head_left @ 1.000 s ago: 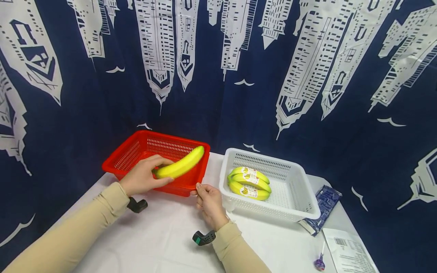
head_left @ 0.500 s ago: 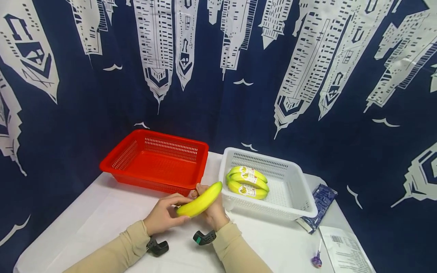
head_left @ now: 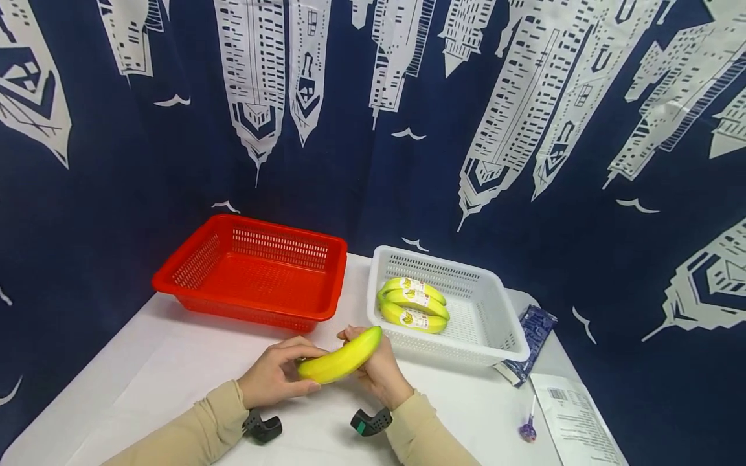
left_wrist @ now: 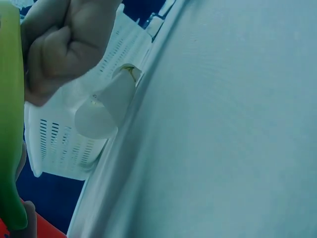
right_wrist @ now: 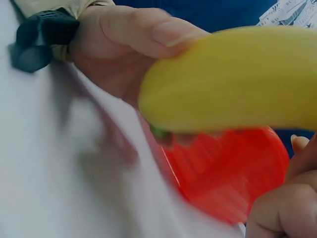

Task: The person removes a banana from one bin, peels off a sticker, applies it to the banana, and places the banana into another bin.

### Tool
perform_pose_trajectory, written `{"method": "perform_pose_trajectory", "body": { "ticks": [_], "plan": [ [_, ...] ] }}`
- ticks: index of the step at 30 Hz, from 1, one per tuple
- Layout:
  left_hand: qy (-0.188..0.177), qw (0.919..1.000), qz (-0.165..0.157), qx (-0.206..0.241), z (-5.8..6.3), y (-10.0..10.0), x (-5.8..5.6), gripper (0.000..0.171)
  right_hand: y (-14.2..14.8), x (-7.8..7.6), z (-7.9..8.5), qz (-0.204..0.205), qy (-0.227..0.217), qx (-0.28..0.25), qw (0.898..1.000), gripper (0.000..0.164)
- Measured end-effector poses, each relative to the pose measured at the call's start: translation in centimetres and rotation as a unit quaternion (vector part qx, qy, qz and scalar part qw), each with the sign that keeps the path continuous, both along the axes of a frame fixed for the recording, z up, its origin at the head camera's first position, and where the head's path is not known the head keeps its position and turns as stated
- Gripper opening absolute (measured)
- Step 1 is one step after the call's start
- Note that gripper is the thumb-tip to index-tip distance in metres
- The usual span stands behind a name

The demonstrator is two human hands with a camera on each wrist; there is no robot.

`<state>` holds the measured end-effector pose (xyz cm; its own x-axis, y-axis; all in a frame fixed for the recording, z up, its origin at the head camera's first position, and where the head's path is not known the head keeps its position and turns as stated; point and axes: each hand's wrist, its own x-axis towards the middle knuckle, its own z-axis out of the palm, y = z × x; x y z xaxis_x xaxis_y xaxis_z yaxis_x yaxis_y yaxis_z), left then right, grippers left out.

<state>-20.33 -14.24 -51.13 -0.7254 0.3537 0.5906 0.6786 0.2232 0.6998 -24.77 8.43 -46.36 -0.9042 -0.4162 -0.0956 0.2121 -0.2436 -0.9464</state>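
In the head view, my left hand (head_left: 280, 369) grips one end of a plain yellow banana (head_left: 340, 359) between thumb and fingers, above the table's front part. The banana's green tip angles up toward my right hand (head_left: 381, 366). That hand sits just behind it with curled fingers; the banana hides part of them. In the left wrist view, a curled white strip (left_wrist: 106, 106) with a small brownish mark hangs beside the curled right hand, apparently in its grip, though the contact is hidden. The right wrist view shows the banana large across the middle.
A red basket (head_left: 338, 291) stands at the back left. Right of it, a white basket (head_left: 515, 340) contains several bananas (head_left: 414, 304) with white labels. A blue packet (head_left: 533, 336), a purple lollipop (head_left: 528, 430) and a printed sheet (head_left: 577, 421) lie at the right.
My left hand has brought the banana from over the red basket forward and right, to my right hand. The right hand has shifted slightly right and toward the front. The view has turned slightly.
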Motion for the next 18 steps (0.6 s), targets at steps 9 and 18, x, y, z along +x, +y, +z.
{"method": "perform_pose_trajectory", "body": {
  "ticks": [9,18],
  "plan": [
    [0.008,0.9987,-0.039,-0.032,0.2,-0.1,0.4,0.048,6.5,1.3,-0.6,0.041,0.043,0.002,0.998,0.025],
    [0.002,0.9965,-0.059,-0.059,-0.3,0.2,0.1,0.048,8.3,1.7,-1.6,0.017,0.098,0.034,0.995,0.028]
  ]
}}
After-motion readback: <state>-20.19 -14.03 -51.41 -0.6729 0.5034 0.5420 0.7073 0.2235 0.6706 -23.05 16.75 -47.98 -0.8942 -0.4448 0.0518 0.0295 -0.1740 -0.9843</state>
